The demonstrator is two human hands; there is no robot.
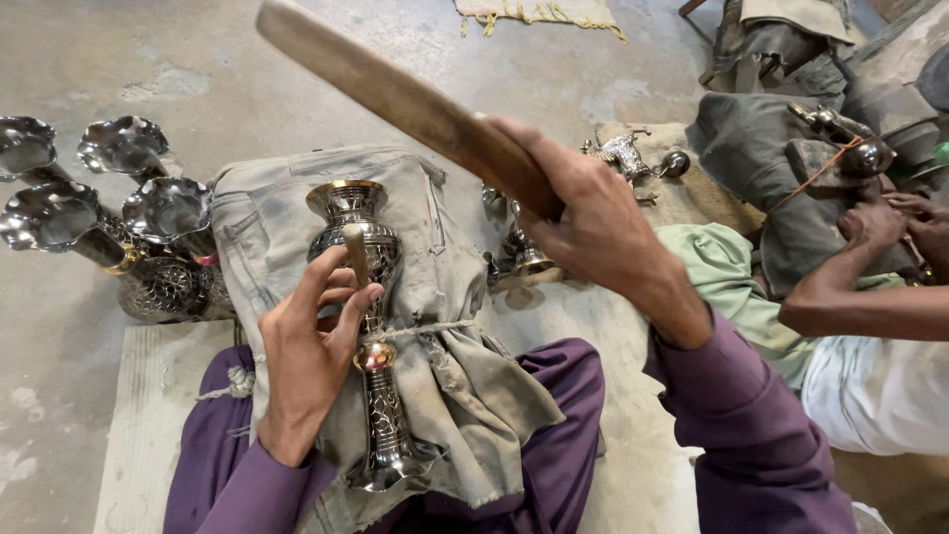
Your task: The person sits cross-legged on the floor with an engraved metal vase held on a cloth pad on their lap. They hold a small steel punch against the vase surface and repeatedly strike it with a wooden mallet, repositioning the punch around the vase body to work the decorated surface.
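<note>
Engraved silver vase (371,326) lies on cloth; wooden mallet (395,99) raised above.

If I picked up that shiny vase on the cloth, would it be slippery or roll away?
Probably slippery: the metal vase looks polished, though its engraved pattern may give some grip. It lies on its side on the grey cloth, tied with string and steadied by the left hand, so its round body would likely roll if freed.
</note>
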